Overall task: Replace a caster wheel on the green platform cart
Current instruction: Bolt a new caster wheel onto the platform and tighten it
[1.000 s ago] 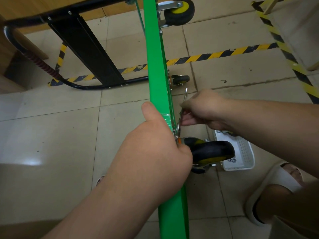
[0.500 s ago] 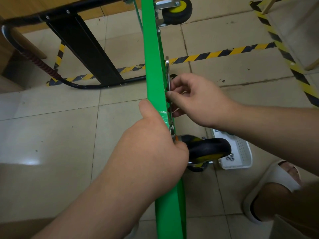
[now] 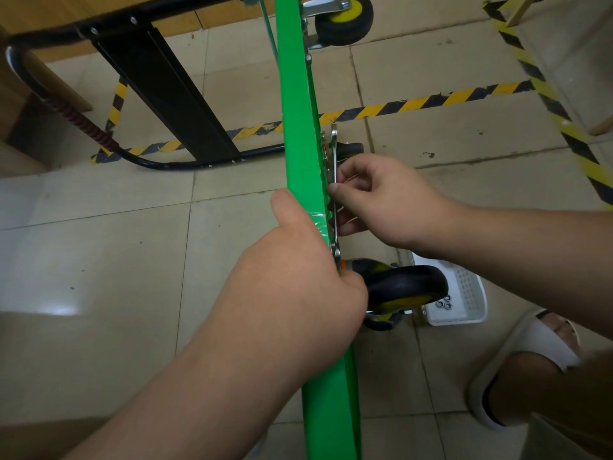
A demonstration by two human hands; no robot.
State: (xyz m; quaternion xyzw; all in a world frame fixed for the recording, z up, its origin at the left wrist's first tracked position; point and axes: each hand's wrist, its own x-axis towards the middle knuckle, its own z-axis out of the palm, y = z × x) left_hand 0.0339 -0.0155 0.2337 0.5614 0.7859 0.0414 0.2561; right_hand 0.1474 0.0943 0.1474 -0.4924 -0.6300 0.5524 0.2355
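Since one second ago the right hand [image 3: 391, 200] has gone up along the cart, and the thin silver metal wrench [image 3: 334, 151] it holds, which was leaning away from the deck, now lies almost parallel to it and close beside it. The green platform cart [image 3: 298, 127] stands on its side on the beige tiled floor [image 3: 99, 260], so its flat deck is seen as a narrow green band from top to bottom. The right hand pinches the wrench's middle with thumb and curled fingers, and its forearm comes in from the right. The left hand [image 3: 298, 287] is clamped on the deck's edge, with the thumb stretched up on the left face and the fingers wrapped over to the wheel side; their tips are mostly hidden. Just beside these fingers is the big black caster wheel with a yellow hub [image 3: 408, 287], mounted on the deck's underside. Behind it on the floor sits a small white plastic basket [image 3: 464, 293] with some metal nuts [image 3: 444, 303] inside. The hands are apart, one on each side of the deck.
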